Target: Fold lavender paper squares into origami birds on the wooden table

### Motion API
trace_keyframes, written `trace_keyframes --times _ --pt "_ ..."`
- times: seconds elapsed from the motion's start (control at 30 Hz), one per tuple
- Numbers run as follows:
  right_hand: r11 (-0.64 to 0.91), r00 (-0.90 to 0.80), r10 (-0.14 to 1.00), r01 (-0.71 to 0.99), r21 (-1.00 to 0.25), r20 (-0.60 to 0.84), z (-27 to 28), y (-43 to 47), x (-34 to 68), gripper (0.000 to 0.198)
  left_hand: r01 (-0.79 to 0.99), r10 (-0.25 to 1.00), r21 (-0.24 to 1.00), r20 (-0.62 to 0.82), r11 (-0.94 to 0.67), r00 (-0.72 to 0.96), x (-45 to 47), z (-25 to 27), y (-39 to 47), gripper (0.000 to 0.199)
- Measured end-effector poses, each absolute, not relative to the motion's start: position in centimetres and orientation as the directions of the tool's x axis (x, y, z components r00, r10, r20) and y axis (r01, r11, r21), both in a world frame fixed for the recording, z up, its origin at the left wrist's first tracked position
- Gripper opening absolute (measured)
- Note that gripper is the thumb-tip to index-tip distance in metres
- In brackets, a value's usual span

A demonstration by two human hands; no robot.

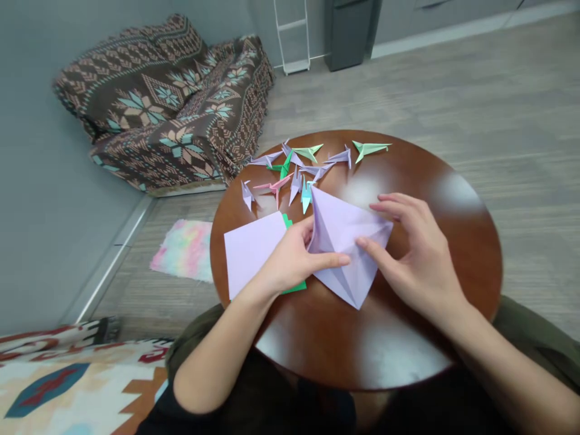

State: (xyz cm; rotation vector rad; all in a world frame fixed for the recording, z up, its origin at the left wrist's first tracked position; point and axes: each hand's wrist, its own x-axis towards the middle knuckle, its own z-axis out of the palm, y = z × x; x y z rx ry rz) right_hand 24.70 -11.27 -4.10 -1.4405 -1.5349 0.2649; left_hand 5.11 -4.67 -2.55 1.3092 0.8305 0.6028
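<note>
From here I see the left hand pinching the creased lilac paper over the table, the right hand loosely parted, thumb apparently touching it, so I'd align edges before pressing.

no readable text, no legible labels

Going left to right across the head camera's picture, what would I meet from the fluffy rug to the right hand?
Fluffy pastel rug, flat lavender sheet, left hand, creased lavender paper, right hand.
</note>
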Motion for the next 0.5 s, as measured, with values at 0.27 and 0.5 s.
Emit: trace_keyframes --times 0.27,0.5 --pt "-0.074 0.173 0.984 0.233 -0.970 -0.034 -4.7 -10.8 26.3 0.026 0.164 0.819 0.957 -0.290 0.240 0.495 3.6 -3.1 -3.3 0.040" --pt "-0.082 0.186 0.982 0.285 -0.955 -0.029 -5.0 -10.7 26.7 0.028 0.221 0.829 0.945 -0.318 0.240 0.461 1.6 -4.2 -2.0 0.038"
